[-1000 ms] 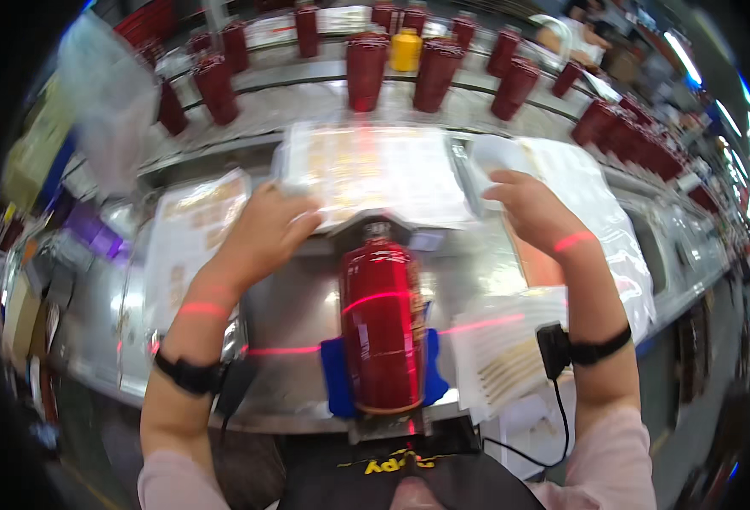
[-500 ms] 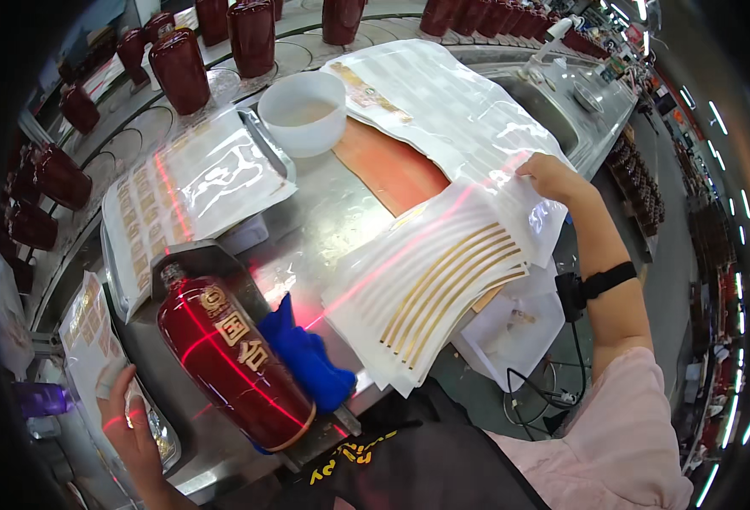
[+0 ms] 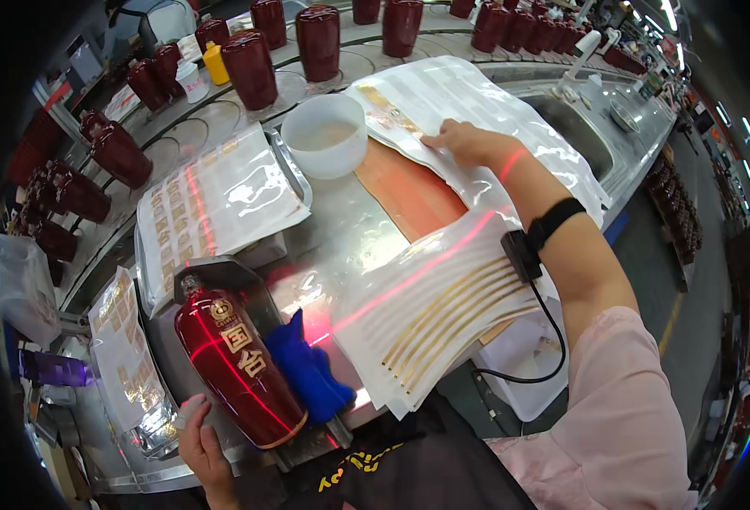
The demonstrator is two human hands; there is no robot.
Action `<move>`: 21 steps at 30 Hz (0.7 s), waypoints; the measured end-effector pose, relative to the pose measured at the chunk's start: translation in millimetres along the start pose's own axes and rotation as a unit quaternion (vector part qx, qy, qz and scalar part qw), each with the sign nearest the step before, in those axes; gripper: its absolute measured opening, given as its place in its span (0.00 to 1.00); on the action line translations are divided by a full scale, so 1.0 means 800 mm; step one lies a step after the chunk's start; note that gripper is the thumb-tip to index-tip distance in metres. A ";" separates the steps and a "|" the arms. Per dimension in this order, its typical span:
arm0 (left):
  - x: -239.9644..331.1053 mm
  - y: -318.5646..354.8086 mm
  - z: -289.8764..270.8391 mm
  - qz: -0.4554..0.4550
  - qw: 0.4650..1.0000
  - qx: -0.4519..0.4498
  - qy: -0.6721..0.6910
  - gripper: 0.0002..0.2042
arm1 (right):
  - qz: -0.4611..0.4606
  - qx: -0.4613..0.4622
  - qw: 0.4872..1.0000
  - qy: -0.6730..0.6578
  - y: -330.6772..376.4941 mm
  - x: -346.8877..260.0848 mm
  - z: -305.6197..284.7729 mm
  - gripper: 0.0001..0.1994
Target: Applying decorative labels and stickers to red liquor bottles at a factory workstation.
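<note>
nearest us, our left hand (image 3: 201,446) rests against the base of the red bottle (image 3: 235,365), fingers loosely curled beside it; we cannot tell if it grips. the bottle lies on the steel bench (image 3: 341,246) by a blue cloth (image 3: 307,370), with gold-striped sheets (image 3: 439,314) just right. farther off, our right hand (image 3: 464,140) lies flat, fingers spread, on a sheet of labels (image 3: 477,102), near a white bowl (image 3: 324,136).

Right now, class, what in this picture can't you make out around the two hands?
- Left hand: palm hidden beside the red bottle; grip unclear.
- Right hand: fingertips blend into the label sheets; pinching or pressing unclear.
- White bowl: contents too pale to identify.
</note>
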State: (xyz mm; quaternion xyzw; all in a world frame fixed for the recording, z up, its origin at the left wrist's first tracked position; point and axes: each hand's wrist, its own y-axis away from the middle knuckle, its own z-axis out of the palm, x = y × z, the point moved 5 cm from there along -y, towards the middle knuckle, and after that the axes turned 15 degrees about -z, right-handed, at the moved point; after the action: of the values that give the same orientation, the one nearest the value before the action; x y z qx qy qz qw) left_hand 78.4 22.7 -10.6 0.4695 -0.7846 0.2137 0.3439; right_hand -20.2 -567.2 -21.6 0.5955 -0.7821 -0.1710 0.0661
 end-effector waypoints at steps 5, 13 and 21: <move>-0.014 0.004 0.001 -0.014 1.000 0.026 0.011 0.19 | 0.044 -0.027 0.995 0.086 0.035 0.020 -0.001 0.21; -0.014 -0.009 0.021 -0.028 0.999 -0.012 0.009 0.19 | -0.052 0.040 0.998 -0.011 0.023 0.004 -0.003 0.38; -0.014 0.001 0.018 -0.005 0.999 0.026 -0.022 0.16 | 0.007 -0.065 0.996 0.055 0.016 0.020 -0.007 0.32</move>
State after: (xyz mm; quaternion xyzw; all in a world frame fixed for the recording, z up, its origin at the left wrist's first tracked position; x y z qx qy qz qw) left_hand 76.3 20.2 -29.1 0.4865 -0.7838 0.2224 0.3156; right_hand -34.5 -580.4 -13.9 0.5930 -0.7686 -0.1883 0.1489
